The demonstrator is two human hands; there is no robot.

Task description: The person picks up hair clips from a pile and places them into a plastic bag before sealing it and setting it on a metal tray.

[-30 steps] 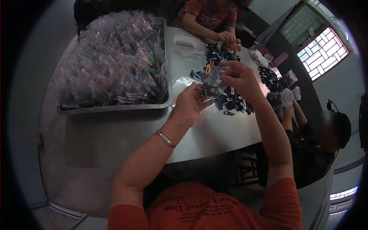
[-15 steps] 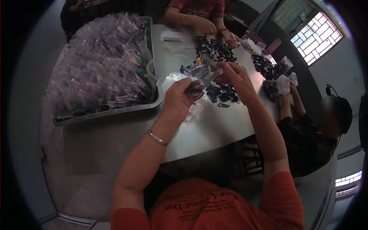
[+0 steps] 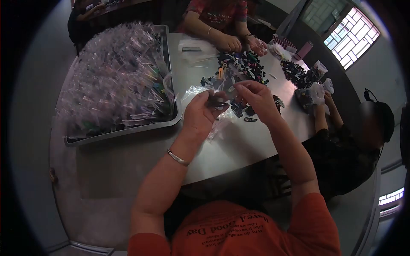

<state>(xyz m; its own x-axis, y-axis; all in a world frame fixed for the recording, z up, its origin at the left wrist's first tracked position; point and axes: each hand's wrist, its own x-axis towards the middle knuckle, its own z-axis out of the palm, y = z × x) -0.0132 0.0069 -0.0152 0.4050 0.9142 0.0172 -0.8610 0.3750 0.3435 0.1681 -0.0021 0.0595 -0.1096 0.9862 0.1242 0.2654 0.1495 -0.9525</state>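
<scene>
My left hand (image 3: 202, 112), with a metal bangle at its wrist, curls around several dark hair clips (image 3: 216, 102) in its palm. My right hand (image 3: 256, 99) is a little to the right, thumb and fingers pinched at the edge of a thin clear bag, whose outline is blurry. Beyond both hands lies a pile of dark and coloured clips (image 3: 250, 64), with an orange clip (image 3: 221, 71) at its left side. Under and beside my left hand are clear plastic bags (image 3: 194, 90). A single dark clip (image 3: 250, 120) rests on the table below my right hand.
A large grey tray (image 3: 128, 128) heaped with clear packets stands at the left. Across the table (image 3: 222, 158), a person's hand (image 3: 228, 42) rests near the pile. At the right, a person in a black cap (image 3: 386, 119) handles a bag (image 3: 316, 93) beside another clip pile (image 3: 294, 73).
My right hand has moved down and slightly left, closer to my left hand. The whole view has shifted slightly.
</scene>
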